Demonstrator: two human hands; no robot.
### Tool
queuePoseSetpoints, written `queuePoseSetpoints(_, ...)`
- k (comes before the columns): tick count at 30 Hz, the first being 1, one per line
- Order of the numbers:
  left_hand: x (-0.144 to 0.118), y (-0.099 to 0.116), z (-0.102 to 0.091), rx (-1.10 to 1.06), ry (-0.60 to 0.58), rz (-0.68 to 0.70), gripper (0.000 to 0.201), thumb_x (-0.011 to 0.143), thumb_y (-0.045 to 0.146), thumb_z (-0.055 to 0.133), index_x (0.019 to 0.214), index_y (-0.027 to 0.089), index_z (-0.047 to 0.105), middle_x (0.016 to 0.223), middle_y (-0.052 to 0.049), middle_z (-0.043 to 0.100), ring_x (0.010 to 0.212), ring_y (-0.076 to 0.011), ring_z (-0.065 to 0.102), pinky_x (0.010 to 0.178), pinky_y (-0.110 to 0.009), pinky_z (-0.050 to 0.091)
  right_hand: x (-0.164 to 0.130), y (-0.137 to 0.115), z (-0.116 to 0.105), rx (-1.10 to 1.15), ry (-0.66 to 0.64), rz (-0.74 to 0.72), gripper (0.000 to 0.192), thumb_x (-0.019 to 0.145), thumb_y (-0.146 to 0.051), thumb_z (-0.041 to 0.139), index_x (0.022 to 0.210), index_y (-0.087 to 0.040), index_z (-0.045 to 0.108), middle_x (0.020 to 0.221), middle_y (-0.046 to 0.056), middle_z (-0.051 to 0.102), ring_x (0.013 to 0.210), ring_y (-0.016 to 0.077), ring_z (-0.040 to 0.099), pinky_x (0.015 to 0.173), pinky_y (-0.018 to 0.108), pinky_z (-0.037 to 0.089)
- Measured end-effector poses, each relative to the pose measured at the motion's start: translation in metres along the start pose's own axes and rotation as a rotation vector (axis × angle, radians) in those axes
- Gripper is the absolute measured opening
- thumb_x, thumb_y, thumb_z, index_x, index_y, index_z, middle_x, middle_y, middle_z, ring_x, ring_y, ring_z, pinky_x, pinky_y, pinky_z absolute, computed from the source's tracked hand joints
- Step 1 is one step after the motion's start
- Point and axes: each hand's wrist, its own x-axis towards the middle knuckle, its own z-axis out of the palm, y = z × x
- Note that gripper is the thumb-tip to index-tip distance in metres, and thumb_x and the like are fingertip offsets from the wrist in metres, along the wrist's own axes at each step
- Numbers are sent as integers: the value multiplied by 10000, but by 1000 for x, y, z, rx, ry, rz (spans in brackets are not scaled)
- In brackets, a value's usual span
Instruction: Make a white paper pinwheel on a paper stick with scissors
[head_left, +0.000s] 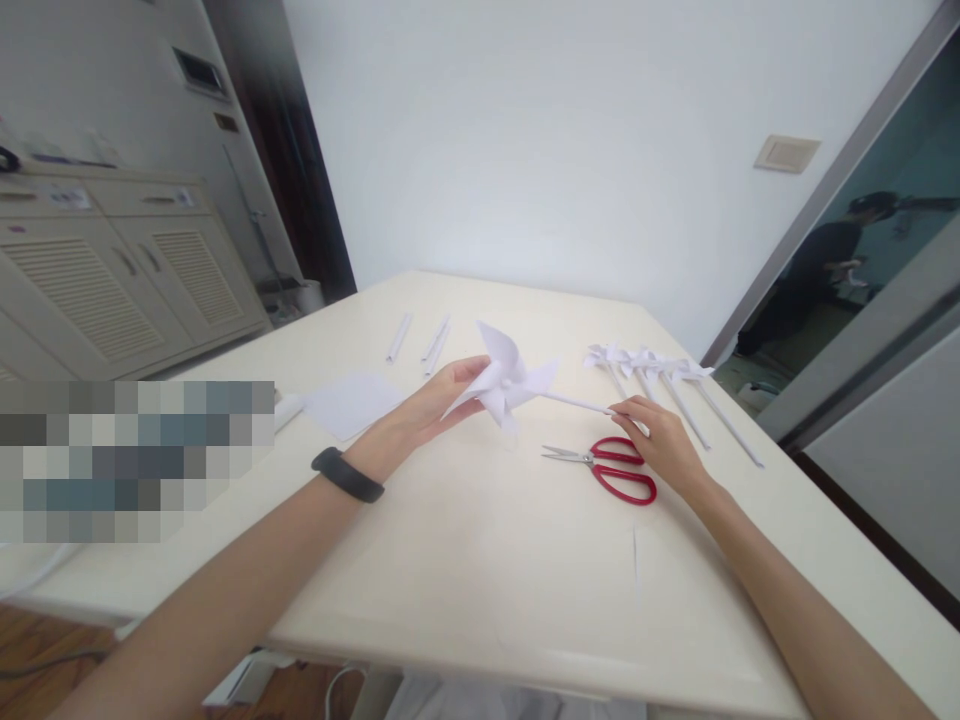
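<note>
A white paper pinwheel [504,380] is held above the table, its rolled-paper stick [574,402] pointing right. My left hand [454,395] is closed at the wheel's left side, some fingers hidden behind a blade. With its fingertips, my right hand [656,435] pinches the far right end of the stick. Red-handled scissors [622,470] lie on the table just below my right hand, blades slightly apart and pointing left. Several other paper pinwheels [651,362] rest in a row at the right, their sticks towards me.
Rolled paper sticks [400,338] lie at the back left of the table [465,590]. Flat white paper [349,400] is beyond my left forearm. A thin paper strip [635,553] lies near the front right. Another person [817,260] shows at the far right.
</note>
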Motion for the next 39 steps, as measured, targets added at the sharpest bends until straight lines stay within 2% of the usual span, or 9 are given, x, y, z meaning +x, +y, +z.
queuePoseSetpoints(4,19,-13,-9,-34,-101,3,50,735,240,659,758,196,664,897,-39,678,970,-233,601,820,-277,471,0,2,-1,-24,48,35,220,920,-301,424,938,-225,630,917,68,648,817,228,605,740,346,453)
queuePoseSetpoints(7,38,-28,-20,-71,-141,-1,198,790,373,597,774,186,658,948,-73,677,946,-254,610,832,-347,479,0,4,-1,-35,61,49,212,914,-305,435,917,-221,629,894,66,646,788,224,605,722,342,451)
queuePoseSetpoints(11,52,-37,-29,-57,-141,16,321,775,481,586,827,178,677,986,-80,672,905,-242,622,856,-384,473,-1,7,1,-43,60,57,211,912,-308,438,899,-219,629,877,62,646,754,216,601,698,338,448)
queuePoseSetpoints(19,49,-38,-29,117,-127,85,285,684,315,714,942,204,669,1053,-61,670,987,-223,604,886,-346,443,0,5,3,-49,19,43,204,913,-299,442,900,-219,629,863,53,640,740,200,596,674,318,447)
queuePoseSetpoints(31,54,-37,-36,312,-62,153,328,649,334,736,949,221,668,1022,-45,677,976,-228,596,843,-326,444,0,3,-1,-74,-8,37,198,911,-281,445,919,-215,631,891,66,645,789,218,610,720,328,455)
queuePoseSetpoints(39,55,-37,-37,406,-106,142,309,656,327,710,930,184,702,1011,-60,695,951,-245,611,833,-333,447,1,3,0,-83,-23,34,196,911,-265,447,928,-208,634,897,63,648,793,216,611,730,324,454)
